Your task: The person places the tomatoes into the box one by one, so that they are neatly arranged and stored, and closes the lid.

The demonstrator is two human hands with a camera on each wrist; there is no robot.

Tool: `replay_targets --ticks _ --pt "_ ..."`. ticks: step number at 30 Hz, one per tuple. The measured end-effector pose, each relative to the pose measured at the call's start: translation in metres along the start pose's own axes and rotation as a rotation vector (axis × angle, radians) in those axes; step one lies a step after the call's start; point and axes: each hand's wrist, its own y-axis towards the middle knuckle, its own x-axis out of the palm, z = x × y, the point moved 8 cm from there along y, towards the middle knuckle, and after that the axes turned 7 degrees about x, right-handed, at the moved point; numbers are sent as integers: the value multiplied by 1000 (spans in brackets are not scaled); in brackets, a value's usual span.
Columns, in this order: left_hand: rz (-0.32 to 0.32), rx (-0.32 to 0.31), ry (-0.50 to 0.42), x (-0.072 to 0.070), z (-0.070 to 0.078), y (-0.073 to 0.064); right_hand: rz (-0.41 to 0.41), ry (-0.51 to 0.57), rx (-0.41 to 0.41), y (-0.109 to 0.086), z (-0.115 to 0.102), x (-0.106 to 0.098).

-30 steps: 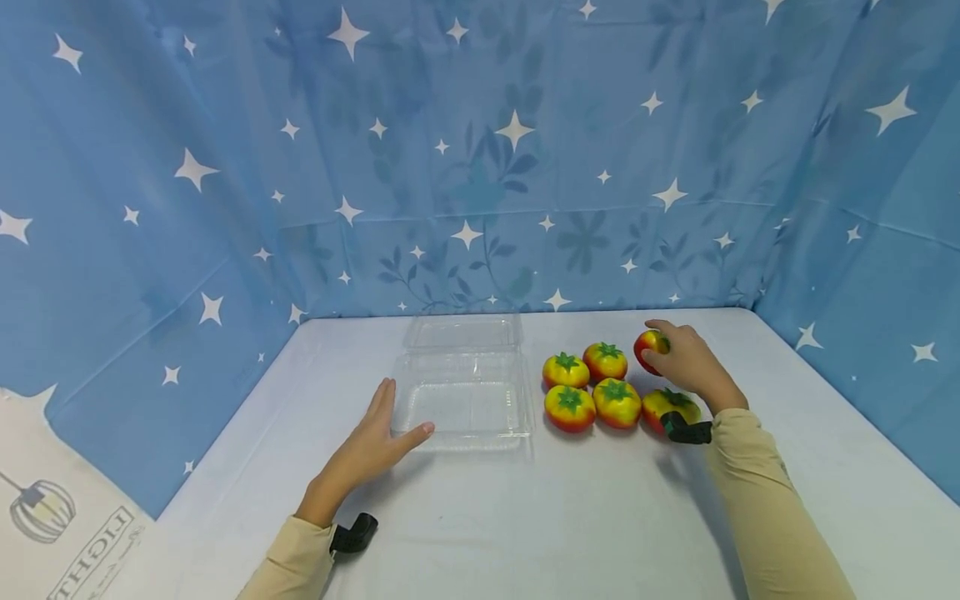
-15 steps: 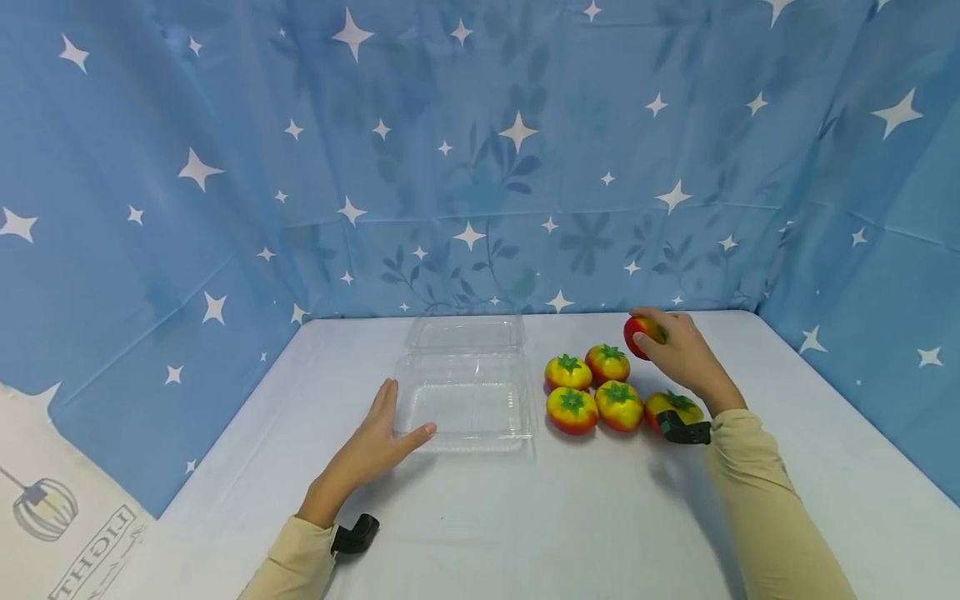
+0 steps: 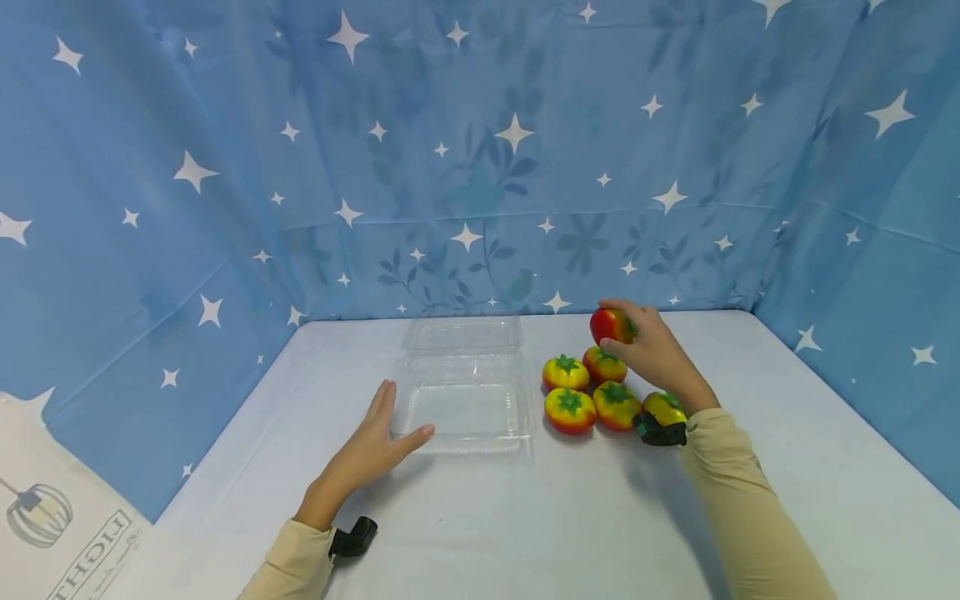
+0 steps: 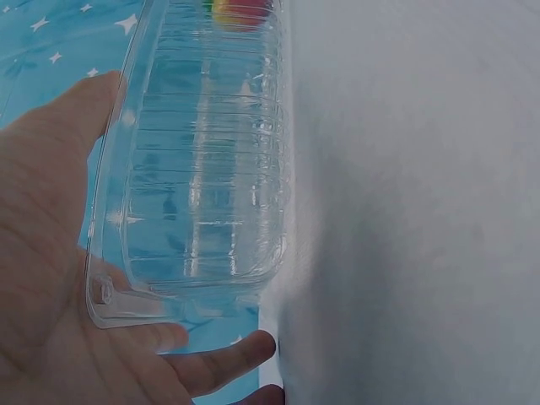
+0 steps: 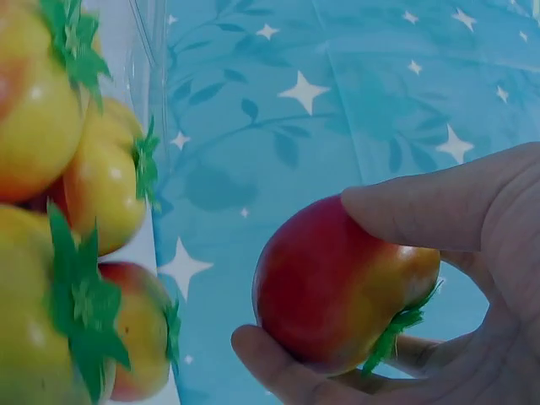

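Observation:
My right hand (image 3: 654, 348) holds up a red-and-yellow toy tomato (image 3: 606, 326), pinched between thumb and fingers; its green leaf top faces the palm in the right wrist view. It hangs over the back of a group of similar toy tomatoes (image 3: 567, 408) on the table, one of them partly hidden by the right wrist. My left hand (image 3: 371, 446), fingers straight and thumb spread, is at the front left corner of a clear plastic container (image 3: 463, 408). In the left wrist view the container's rim (image 4: 105, 211) lies against the hand, near the thumb.
The container's clear lid (image 3: 463, 334) lies folded back behind it. A white cloth covers the table (image 3: 480, 517). Blue star-patterned curtains (image 3: 480, 183) close off the back and both sides. Black wrist cameras (image 3: 354, 537) are strapped below the hands.
My right hand has lifted the toy tomato and carried it left, from the right end of the back row to above its neighbour. The left hand stays where it was.

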Motion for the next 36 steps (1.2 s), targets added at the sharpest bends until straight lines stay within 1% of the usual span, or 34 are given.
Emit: replay_targets --ticks 4,8,14,18,23,27,30,36 --pt "3 3 6 -3 1 0 -1 17 -37 4 -13 7" --pt "10 2 1 -5 1 0 -15 42 -75 10 -26 18" --pt "13 14 -10 -5 2 1 -46 61 -77 17 -42 39" --pt "18 12 -22 -4 1 1 -56 96 -105 22 -55 52" --pt "18 6 -26 -1 -2 2 -75 150 -137 24 -72 72" --pt "27 12 -18 0 -1 2 -84 201 -145 25 -88 88" --pt "37 5 -12 0 -2 2 -92 229 -147 25 -100 103" --pt "37 -3 -4 2 -3 1 -119 260 -205 24 -121 132"
